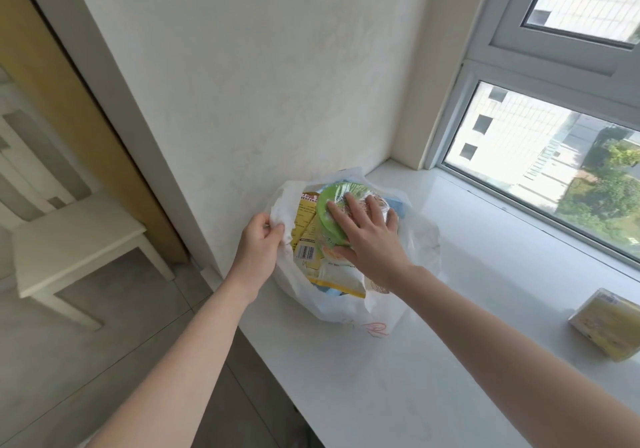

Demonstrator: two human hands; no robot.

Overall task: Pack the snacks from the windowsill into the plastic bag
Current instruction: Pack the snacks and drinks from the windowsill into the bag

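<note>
White plastic bag (pixel 341 303) sits on the windowsill (pixel 398 378), at its far left end against the wall (pixel 259 83), mouth open upward. Inside: green round lidded snack tub (pixel 332 210) on top, yellow snack packet with barcode (pixel 308 239) beside and under it, bits of blue packaging (pixel 398 205) at the far side and near bottom. Right hand (pixel 370 239) lies over the green tub, fingers spread and slightly curved across its clear-wrapped top, thumb at the near edge; grip is wrapped round the tub. Left hand (pixel 258 245) pinches the bag's left rim, fingers curled, grip clamped on the plastic, holding the mouth open. One yellow wrapped snack pack (pixel 609 326) lies on the windowsill near its right edge, well apart from the bag. Window (pixel 554 156) runs along the sill's far edge. White chair (pixel 69 239) stands on the floor to the left.
</note>
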